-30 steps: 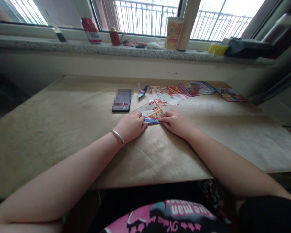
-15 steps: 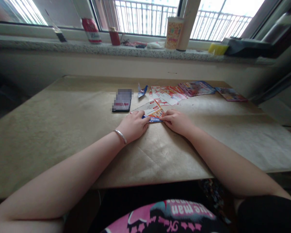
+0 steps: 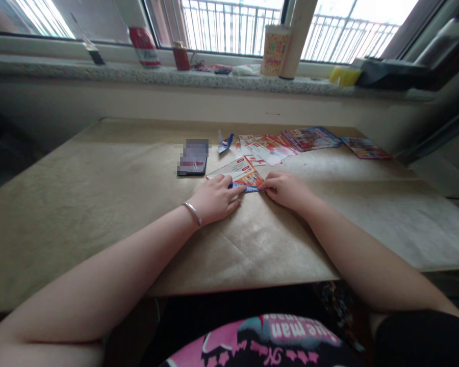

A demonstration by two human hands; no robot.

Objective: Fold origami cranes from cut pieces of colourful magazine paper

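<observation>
A printed sheet of paper (image 3: 235, 172), white and orange with a folded blue strip along its near edge, lies on the table before me. My left hand (image 3: 216, 198) rests on its near left part, fingers stretched out, the index finger along the blue fold. At the near right corner, my right hand (image 3: 286, 191) pinches the paper's edge between thumb and fingers. A small folded blue-and-white paper figure (image 3: 225, 142) stands behind the sheet. To its left is a dark phone (image 3: 194, 157) with a blurred screen.
Several printed leaflets (image 3: 270, 148) lie overlapping behind the sheet, with colourful booklets (image 3: 311, 138) to their right. Across the windowsill (image 3: 118, 72) stand a red-and-white can (image 3: 144, 47), a red bottle (image 3: 181, 56), a patterned cup (image 3: 275, 50) and a yellow item (image 3: 345, 76).
My right hand has shifted slightly right along the sheet's near edge. The left hand's fingers have spread and moved a little to the right on the fold.
</observation>
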